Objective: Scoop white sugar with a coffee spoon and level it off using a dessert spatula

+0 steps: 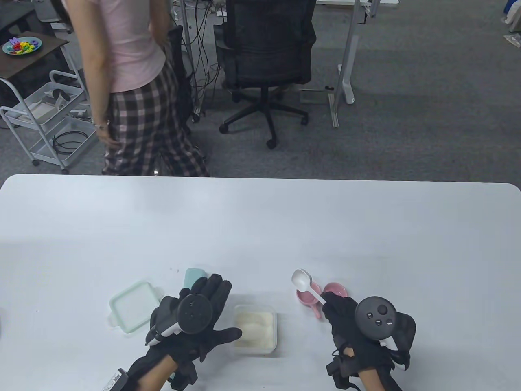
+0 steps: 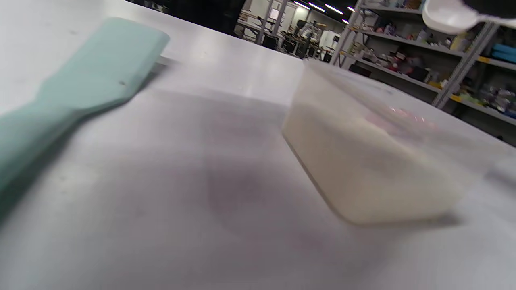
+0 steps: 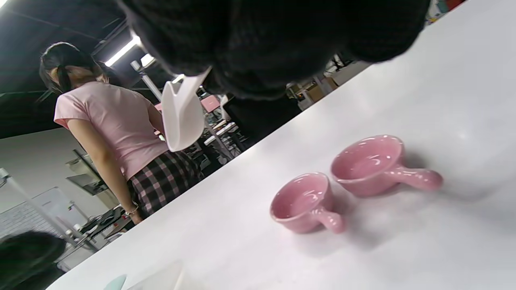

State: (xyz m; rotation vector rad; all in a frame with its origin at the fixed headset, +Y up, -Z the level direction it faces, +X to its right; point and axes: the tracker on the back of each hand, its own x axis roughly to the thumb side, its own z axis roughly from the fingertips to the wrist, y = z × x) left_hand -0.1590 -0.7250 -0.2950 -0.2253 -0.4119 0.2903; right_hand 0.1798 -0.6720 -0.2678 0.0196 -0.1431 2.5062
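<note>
Clear tub [image 1: 255, 332] of white sugar [image 1: 253, 327], two empty pink cups [image 3: 306, 203], right hand [image 1: 350, 326] gripping white spoon [image 1: 302, 280], left hand [image 1: 199, 313] spread flat, hiding mint spatula [image 1: 192, 277] handle.

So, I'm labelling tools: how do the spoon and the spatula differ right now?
The coffee spoon is white and held in the air by the right hand; the dessert spatula is mint green and lies flat on the table, partly under the open left hand. Neither carries sugar.
</note>
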